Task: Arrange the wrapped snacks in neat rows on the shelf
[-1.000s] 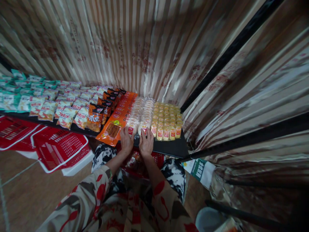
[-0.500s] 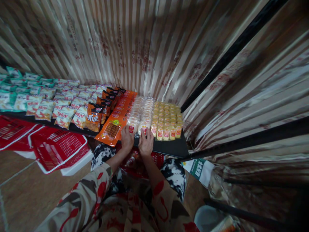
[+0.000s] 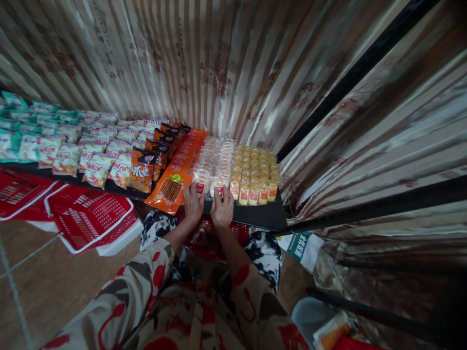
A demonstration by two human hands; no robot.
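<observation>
At the front edge of the black shelf [image 3: 255,213], both hands touch two rows of white, round, clear-wrapped cakes with red labels. My left hand [image 3: 194,203] rests at the front of the left row of wrapped cakes [image 3: 206,165], fingers stretched forward and thumb apart. Beside it, my right hand [image 3: 222,210] has its fingers spread over the front of the right row of wrapped cakes [image 3: 225,163]. To the right stand several rows of small yellow wrapped cakes [image 3: 255,172]. A flat orange snack bag [image 3: 177,172] lies left of my left hand.
Several orange-black snack bags [image 3: 142,170], white snack bags [image 3: 97,170] and green snack bags [image 3: 9,146] fill the shelf's left. Red baskets [image 3: 93,216] sit below. A black pole [image 3: 350,87] slants at the right, before a striped curtain [image 3: 204,63].
The view has shifted slightly, so the shelf sits a little higher and the right end further right. Both hands stay at the fronts of the two white cake rows.
</observation>
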